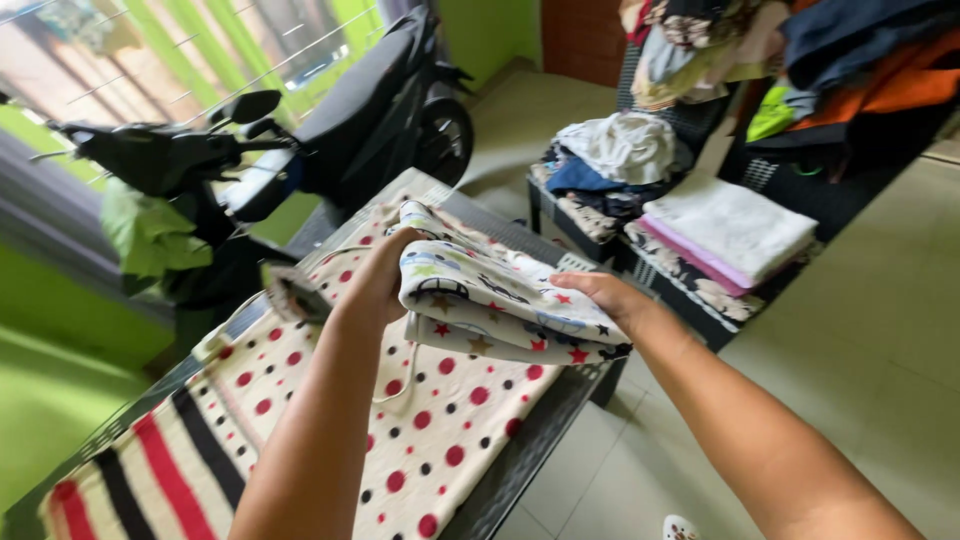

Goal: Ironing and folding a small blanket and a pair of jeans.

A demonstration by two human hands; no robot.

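Both forearms reach fwd; left hand (385, 275) & right hand (600, 295) w/ fingers grasping folded star-print cloth (490, 305) above polka-dot cover (430, 440) on bench (545, 425).

One head-worn camera looks steeply down, close over the ironing table (520, 455) (no second view).

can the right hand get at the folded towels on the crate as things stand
Probably not freely: the right hand is holding the star-print cloth together with the left hand. The path to the folded towels looks open, though.
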